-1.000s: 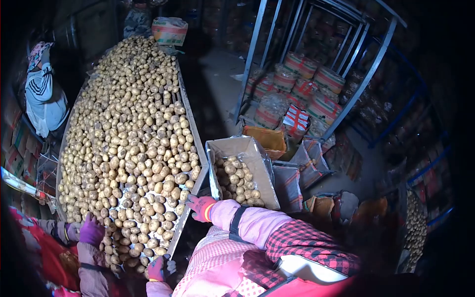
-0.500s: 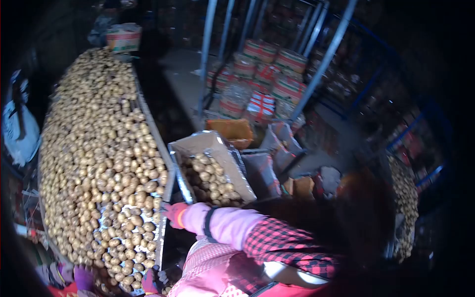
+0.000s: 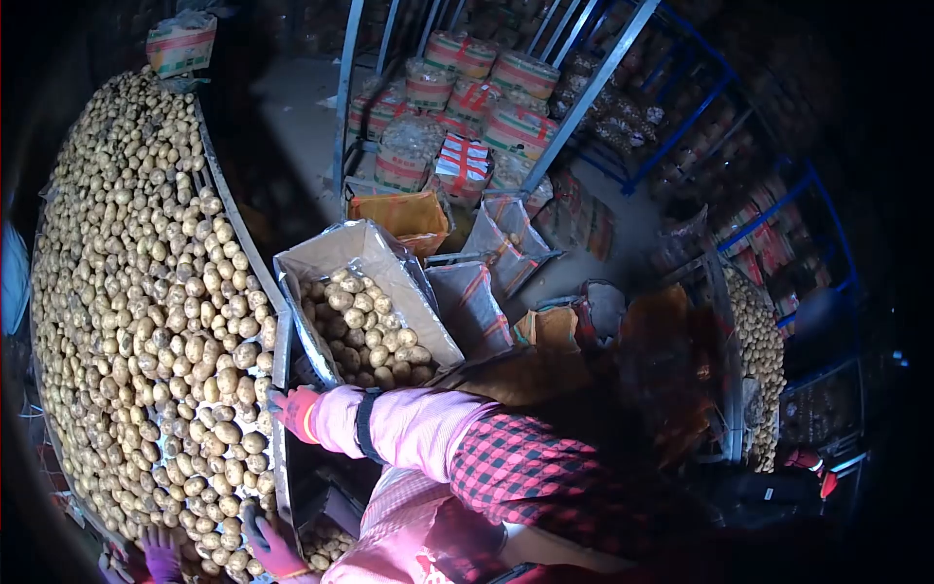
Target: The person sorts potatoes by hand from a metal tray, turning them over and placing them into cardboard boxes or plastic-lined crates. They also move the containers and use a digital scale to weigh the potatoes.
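Potatoes (image 3: 146,292) are covering your long bench (image 3: 281,350), a filled box (image 3: 360,311) sitting beside it. Your right hand (image 3: 295,411) is resting at the rim, left hand (image 3: 270,545) lower; neither grip's state is showing. Sacks (image 3: 486,117) are filling blue racks (image 3: 681,127) behind.

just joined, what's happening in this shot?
A person in red gloves stands at a long sorting table heaped with potatoes. The right hand rests at the table's edge near the pile; the left hand is low at the near end, among potatoes. A cardboard box beside the table is partly filled with potatoes. Another purple-gloved hand shows at bottom left.
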### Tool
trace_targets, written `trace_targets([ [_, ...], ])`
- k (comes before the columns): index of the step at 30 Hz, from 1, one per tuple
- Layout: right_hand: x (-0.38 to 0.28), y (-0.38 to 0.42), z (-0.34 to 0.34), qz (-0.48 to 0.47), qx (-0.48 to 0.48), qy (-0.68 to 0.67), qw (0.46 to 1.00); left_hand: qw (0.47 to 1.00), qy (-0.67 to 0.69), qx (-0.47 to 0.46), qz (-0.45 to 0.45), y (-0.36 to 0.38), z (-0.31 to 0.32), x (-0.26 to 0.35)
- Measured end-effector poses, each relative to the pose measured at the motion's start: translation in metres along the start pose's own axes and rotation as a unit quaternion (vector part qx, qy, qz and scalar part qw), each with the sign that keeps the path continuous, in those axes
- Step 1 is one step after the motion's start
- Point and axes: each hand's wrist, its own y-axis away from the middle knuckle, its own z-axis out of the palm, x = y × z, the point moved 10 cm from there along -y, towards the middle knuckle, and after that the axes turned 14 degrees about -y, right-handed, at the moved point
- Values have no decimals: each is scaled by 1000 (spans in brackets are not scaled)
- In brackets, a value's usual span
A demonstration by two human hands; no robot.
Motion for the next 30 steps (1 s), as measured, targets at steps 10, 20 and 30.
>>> trace_targets([
  [10, 1, 38, 13, -133, -46, -44, 989, 728, -626, 81, 269, -13, 111, 48],
  [20, 173, 192, -45, 88, 213, -383, 895, 690, -648, 137, 292, -9, 103, 29],
  [30, 279, 278, 56, 265, 347, -520, 735, 792, -543, 98, 262, -11, 118, 73],
])
